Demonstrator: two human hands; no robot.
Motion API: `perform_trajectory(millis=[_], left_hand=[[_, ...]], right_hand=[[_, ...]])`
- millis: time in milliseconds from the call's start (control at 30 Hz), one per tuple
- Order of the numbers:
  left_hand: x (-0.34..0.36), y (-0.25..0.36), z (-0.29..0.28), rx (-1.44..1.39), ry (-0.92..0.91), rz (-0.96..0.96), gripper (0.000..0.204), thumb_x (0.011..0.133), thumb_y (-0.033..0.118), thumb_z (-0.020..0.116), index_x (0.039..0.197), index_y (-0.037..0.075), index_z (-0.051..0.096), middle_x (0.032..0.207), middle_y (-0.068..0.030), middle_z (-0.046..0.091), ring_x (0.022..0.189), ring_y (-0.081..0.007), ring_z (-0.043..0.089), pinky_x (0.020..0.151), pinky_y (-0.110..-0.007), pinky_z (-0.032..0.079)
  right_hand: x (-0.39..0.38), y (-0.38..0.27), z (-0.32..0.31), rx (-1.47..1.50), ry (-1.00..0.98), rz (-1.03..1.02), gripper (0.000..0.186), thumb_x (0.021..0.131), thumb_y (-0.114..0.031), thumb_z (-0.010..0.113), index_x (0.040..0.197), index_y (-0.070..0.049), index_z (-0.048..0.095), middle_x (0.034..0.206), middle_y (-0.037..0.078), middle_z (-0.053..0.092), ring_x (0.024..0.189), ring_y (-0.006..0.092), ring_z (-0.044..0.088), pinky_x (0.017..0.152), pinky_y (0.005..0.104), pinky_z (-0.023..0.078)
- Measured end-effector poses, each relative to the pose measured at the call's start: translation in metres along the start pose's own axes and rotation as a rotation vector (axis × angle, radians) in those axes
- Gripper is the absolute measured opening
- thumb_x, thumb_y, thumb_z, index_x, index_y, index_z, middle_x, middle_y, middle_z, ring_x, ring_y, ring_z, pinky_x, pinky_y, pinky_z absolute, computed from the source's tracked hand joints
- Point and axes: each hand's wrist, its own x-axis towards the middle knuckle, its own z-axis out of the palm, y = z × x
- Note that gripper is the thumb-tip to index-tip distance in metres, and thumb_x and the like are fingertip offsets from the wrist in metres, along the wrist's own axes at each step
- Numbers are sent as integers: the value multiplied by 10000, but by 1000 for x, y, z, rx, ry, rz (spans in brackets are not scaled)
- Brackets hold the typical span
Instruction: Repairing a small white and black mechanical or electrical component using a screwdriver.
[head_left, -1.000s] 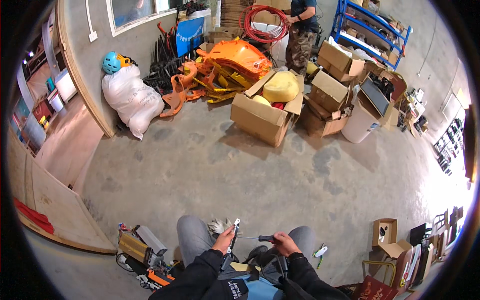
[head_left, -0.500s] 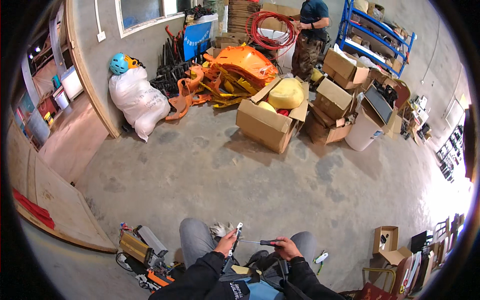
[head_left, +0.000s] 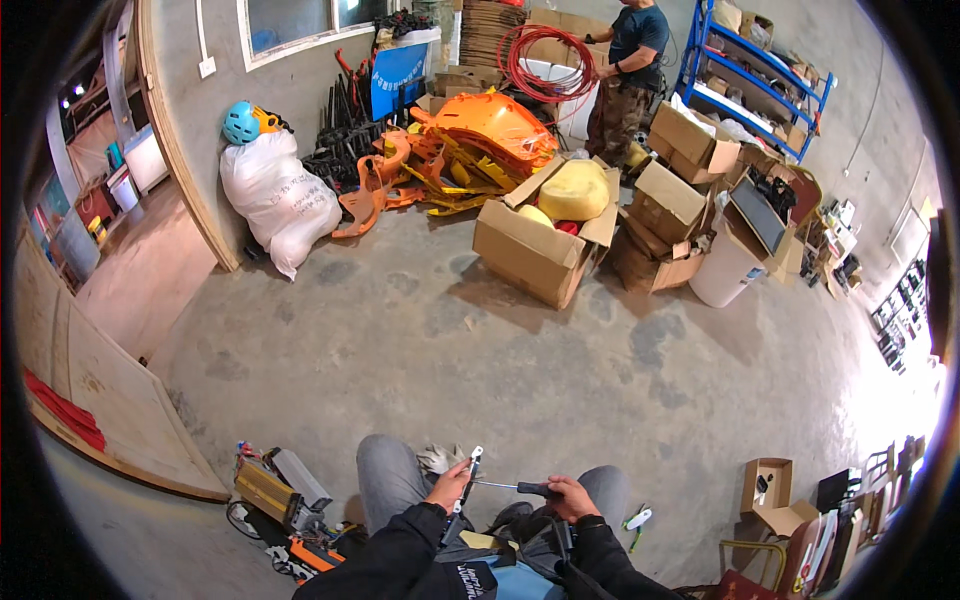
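Between my knees, my left hand (head_left: 449, 487) grips a narrow black bar-shaped part (head_left: 468, 482) with a light, rounded upper end. It stands nearly upright, slightly tilted. My right hand (head_left: 573, 498) is closed round the dark handle of a screwdriver (head_left: 497, 485), whose thin metal shaft points left. The shaft's tip reaches the bar's side; whether it sits in a screw cannot be made out. Pale work gloves (head_left: 437, 459) lie just beyond my left hand. Below my hands, a light blue cloth (head_left: 524, 580) and a small tan piece (head_left: 482, 540) rest on my lap.
Gold and silver metal boxes (head_left: 270, 490) with cables lie by my left leg. A white-and-green tool (head_left: 638, 519) is on the floor at right, near an open carton (head_left: 768, 484). Ahead stand a carton with yellow items (head_left: 530, 250), orange shells (head_left: 495, 125) and a person (head_left: 630, 75) holding red hose (head_left: 545, 62).
My hands keep nearly the same pose, with the screwdriver still against the bar. The person at the back has shifted slightly right, and one arm now stretches toward the red coil.
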Motion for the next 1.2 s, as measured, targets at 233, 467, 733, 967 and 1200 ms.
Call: perform_trajectory(millis=[233,467,733,967,1200], left_hand=[[-6,4,6,16,93,29,404,926,59,479,1328,27,460,962,25,556,768,-43,449,703,-177,373],[-8,10,11,-9,67,29,401,923,57,479,1323,23,465,1005,4,565,840,-53,480,759,-184,389],[-1,0,2,-12,107,31,389,917,55,485,1306,38,489,948,9,571,779,-54,475,699,-192,391],[-6,5,7,-47,98,4,380,919,61,490,1298,39,497,935,8,574,763,-58,477,683,-197,394],[-8,5,6,-36,99,-20,374,925,67,488,1298,47,500,917,10,576,755,-60,486,665,-199,400]], right_hand=[[-11,-16,14,-35,-62,130,311,944,-300,482,1101,-33,510,912,83,593,613,160,530,537,297,439],[-7,-8,7,-56,-19,43,251,907,-207,551,1079,-28,516,877,83,567,645,173,536,631,301,448],[-7,-13,9,14,-94,111,227,893,-209,572,1049,-46,550,798,61,568,610,149,507,531,274,414],[1,-3,4,-149,-33,28,247,905,-190,565,1085,-27,522,854,106,603,639,181,539,569,302,442],[-6,-11,5,5,-96,67,255,904,-172,561,1114,-38,506,881,113,608,682,188,544,603,302,450]])
